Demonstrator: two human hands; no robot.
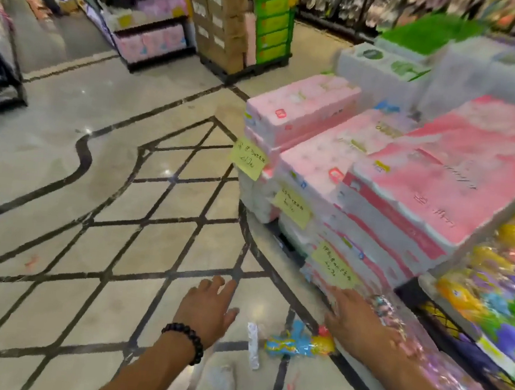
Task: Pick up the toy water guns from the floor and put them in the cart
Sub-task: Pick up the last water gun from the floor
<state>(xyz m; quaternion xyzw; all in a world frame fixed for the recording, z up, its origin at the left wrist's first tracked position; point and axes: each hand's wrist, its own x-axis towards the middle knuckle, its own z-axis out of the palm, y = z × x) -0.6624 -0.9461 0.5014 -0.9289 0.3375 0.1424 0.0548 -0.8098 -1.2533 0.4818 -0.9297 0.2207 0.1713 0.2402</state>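
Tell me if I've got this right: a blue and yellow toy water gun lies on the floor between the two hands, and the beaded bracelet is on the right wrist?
Not quite. The head view shows the beaded bracelet on the left wrist, behind the left hand. The rest holds: the toy water gun lies on the floor between it and the right hand.

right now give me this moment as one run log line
stage: reaching | left hand: open, empty, above floor | right hand: open, empty | blue and yellow packaged toy water gun: on tiled floor between hands | cart: not identifiable
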